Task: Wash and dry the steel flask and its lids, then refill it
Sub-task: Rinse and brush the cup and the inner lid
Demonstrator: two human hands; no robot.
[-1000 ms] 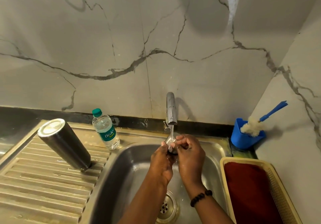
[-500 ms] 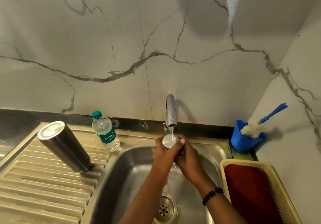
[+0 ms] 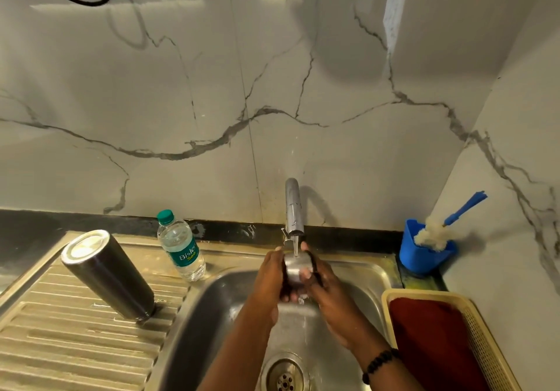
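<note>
While water ran from the tap (image 3: 293, 208) above the sink (image 3: 212, 308), both hands held a steel lid (image 3: 295, 268) directly under the stream. The left hand (image 3: 269, 278) curled around the lid's left side, its fingers wrapping beneath and its thumb near the upper rim. The right hand (image 3: 325, 284) gripped from the right, its thumb lying across the lid's shiny front face and its fingers curved behind, over a dark band on the lid's far edge. The lid sat between the two palms, tilted, with the stream landing on its top. The steel flask (image 3: 107, 274) stood mouth-down and leaning on the ribbed drainboard (image 3: 60, 345) to the left, well apart from the hands. A capped water bottle (image 3: 181, 246) stood just behind it by the sink's rim. At right, a blue cup (image 3: 424, 252) held a bottle brush (image 3: 436, 233), and a red cloth (image 3: 436, 342) lay in a cream basket (image 3: 488, 345).
</note>
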